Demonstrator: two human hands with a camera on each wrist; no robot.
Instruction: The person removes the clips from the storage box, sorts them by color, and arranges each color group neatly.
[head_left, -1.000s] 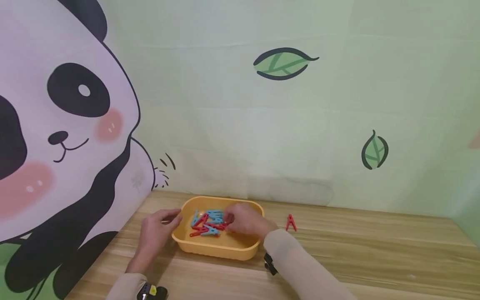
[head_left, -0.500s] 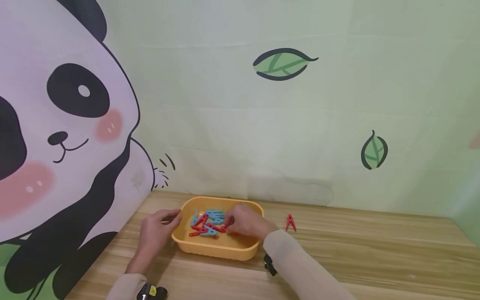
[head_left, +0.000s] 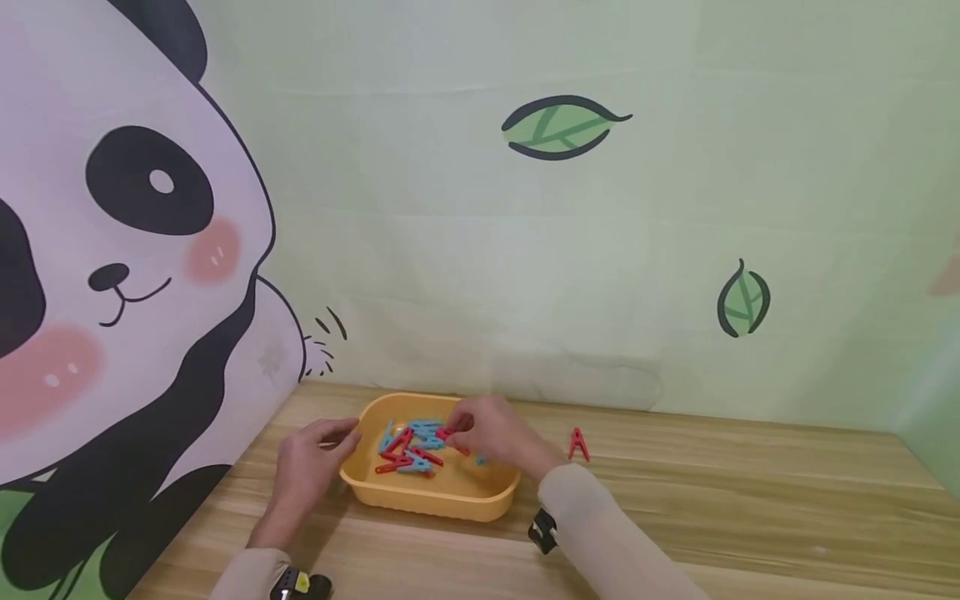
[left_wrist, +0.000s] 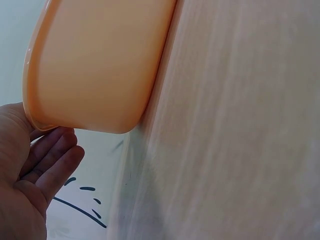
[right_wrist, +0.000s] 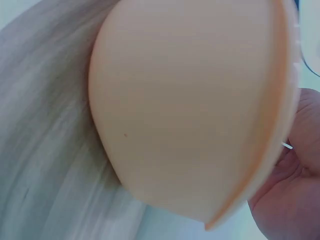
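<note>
Your left hand (head_left: 303, 462) rests against the rim of the yellow tray (head_left: 427, 504) at nine o'clock, presumably steadying it, fingers loosely extended and gripping nothing. Over the tray's two o'clock side, your right hand (head_left: 495, 435) pinches a red peg (head_left: 443, 434), fingers nearly together, a hold that suits picking among the red and blue pegs (head_left: 427, 456) jumbled toward ten o'clock. A lone red peg (head_left: 577, 435) sits on the desk (head_left: 750, 508) off three o'clock.
</note>
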